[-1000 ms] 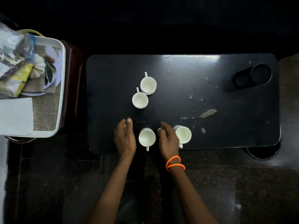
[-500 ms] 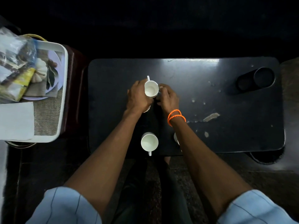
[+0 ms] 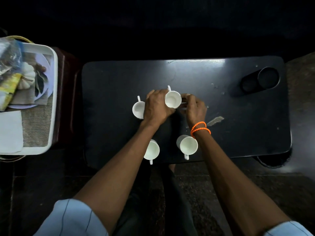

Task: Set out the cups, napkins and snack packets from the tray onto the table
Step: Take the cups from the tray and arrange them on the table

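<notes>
Several white cups stand on the black table (image 3: 238,133). My left hand (image 3: 156,107) and my right hand (image 3: 194,109) press on either side of the far cup (image 3: 173,99), whose handle points away from me. Another cup (image 3: 138,110) sits just left of my left hand, partly hidden by it. Two more cups (image 3: 152,150) (image 3: 188,145) stand near the front edge with handles toward me. On the white tray (image 3: 54,92) at the left lie snack packets (image 3: 8,65) and a white napkin (image 3: 10,132).
The tray rests on a dark red stand (image 3: 68,99) beside the table's left end. A round cup-holder recess (image 3: 260,80) is sunk in the table's far right corner. Worn patches (image 3: 215,120) mark the surface right of my hands. Dark floor lies all around.
My hands went from the near cups to the far pair. In the last half second the far cup has shifted right, away from the left cup, which now shows.
</notes>
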Demonstrator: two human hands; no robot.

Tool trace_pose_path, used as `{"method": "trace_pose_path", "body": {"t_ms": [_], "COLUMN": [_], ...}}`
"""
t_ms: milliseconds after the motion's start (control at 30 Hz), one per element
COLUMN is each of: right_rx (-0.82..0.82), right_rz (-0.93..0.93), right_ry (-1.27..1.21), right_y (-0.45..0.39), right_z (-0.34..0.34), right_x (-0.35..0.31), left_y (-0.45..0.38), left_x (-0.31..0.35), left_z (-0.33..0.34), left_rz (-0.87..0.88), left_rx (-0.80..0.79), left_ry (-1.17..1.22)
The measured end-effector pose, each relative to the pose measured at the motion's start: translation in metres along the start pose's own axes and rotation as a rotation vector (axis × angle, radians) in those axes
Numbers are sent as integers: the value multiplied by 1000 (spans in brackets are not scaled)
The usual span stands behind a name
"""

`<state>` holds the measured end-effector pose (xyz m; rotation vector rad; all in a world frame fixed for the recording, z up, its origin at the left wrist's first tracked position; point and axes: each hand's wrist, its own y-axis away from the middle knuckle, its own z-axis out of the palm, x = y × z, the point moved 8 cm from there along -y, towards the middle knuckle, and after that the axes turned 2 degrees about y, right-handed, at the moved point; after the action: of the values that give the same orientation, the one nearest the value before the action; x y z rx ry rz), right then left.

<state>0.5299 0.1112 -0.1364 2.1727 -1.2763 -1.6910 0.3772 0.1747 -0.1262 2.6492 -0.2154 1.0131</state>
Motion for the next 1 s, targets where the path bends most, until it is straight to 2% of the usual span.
{"method": "trace_pose_path", "body": {"t_ms": [333, 667, 733, 867, 933, 1000], "right_rx": [39, 25, 107, 306, 319, 257], "right_rz": [31, 71, -7, -209, -361, -467], "right_ry": [76, 36, 103, 80, 128, 148], "right_y": [2, 2, 1, 16, 30, 43], "right_z": [-35, -38, -44, -53, -41, -19], "right_x": [19, 33, 27, 1, -15, -25], "left_y": [12, 23, 27, 47, 61, 73], "left_x": [16, 17, 18, 1, -19, -40], "left_z": [36, 35, 29, -4, -22, -38], "left_rz": [33, 43, 59, 33, -25, -110], "left_rx": [-61, -19, 5, 169, 257, 317], "left_ry": [9, 35, 54, 127, 108, 56]}}
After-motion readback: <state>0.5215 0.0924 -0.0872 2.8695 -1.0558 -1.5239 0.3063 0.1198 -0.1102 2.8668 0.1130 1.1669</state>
